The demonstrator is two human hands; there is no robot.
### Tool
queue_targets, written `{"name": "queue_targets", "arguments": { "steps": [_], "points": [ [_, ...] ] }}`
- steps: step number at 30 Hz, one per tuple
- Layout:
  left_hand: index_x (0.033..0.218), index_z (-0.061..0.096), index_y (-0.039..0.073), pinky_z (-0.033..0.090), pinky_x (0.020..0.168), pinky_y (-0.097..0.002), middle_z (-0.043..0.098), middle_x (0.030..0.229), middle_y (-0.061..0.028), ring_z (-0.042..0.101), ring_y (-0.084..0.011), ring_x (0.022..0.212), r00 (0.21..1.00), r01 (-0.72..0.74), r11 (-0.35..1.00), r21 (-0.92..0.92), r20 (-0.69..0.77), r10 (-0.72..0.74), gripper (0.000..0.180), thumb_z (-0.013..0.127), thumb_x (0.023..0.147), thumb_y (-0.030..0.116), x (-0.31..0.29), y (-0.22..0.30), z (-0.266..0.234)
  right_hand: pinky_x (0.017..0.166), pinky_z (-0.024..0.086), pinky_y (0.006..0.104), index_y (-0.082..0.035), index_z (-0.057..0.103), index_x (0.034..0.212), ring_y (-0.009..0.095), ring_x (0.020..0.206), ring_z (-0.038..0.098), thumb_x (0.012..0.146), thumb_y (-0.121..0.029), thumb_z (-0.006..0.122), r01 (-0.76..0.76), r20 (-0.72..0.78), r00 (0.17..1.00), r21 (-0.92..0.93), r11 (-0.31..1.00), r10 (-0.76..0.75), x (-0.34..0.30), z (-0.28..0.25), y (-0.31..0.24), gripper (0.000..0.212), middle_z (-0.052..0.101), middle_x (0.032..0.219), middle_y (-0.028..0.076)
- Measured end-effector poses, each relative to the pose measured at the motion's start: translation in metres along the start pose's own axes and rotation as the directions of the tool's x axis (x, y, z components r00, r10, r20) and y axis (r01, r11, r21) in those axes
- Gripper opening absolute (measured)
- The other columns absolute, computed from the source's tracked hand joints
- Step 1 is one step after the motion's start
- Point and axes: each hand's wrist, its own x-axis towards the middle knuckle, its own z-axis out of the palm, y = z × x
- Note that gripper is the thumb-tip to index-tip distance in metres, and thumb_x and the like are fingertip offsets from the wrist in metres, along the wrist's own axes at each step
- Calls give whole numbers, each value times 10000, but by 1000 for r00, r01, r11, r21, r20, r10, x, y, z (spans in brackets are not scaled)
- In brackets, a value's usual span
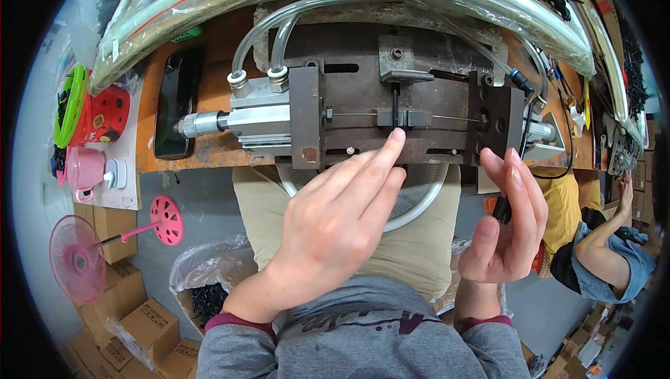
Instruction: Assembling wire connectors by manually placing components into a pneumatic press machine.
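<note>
My left hand (pixel 338 204) reaches over the front of a dark metal fixture (pixel 363 152), fingers stretched out. Its index fingertip is at the lower end of a thin black rod-shaped part (pixel 396 107), which stands across a small metal block (pixel 417 119) in the middle of the fixture. Whether the thumb touches anything is hidden. To the right of the fixture, my right hand (pixel 513 222) is raised with its fingers curled. A small black piece (pixel 501 210) sits between its thumb and fingers; its exact kind cannot be made out.
A silver air cylinder (pixel 258 124) with clear hoses (pixel 296 8) is on the fixture's left. A black phone (pixel 178 103) lies beside it on the wooden bench. Below are a round mesh basket (pixel 415 213), a pink fan (pixel 78 259) and cardboard boxes (pixel 150 327). Another person (pixel 607 253) sits at right.
</note>
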Motion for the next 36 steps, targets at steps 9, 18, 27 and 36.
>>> {"name": "queue_targets", "arguments": {
  "steps": [9,18,27,36],
  "points": [
    [958,704,6,562,686,-311,683,1249,-146,702,-221,758,995,-21,995,100,99,11,256,775,715,51,16,3,1,895,594,440,-9,444,1267,414,1039,699,786,110,763,-47,-70,995,300,953,71,-8,6,0,590,493,1357,341],
    [967,716,22,538,608,-293,692,1245,-122,673,-191,663,994,-1,995,99,111,-10,272,789,708,64,14,2,1,787,602,353,-37,735,1007,307,964,711,663,13,860,-40,95,995,4,999,39,-1,5,-8,370,665,1211,178],
    [969,722,31,524,574,-290,701,1230,-105,657,-191,622,989,-13,1000,15,150,11,263,790,719,76,7,1,-10,802,594,379,20,716,986,322,938,718,670,22,818,-37,207,978,6,999,36,2,7,-9,332,687,1188,210],
    [932,738,63,528,568,-297,741,973,-53,666,-204,627,934,74,947,-312,354,43,271,833,711,186,-12,2,-30,644,519,293,10,694,925,218,731,683,693,5,790,-48,369,926,-93,994,79,13,27,-9,251,703,1192,195]
  ]
}}
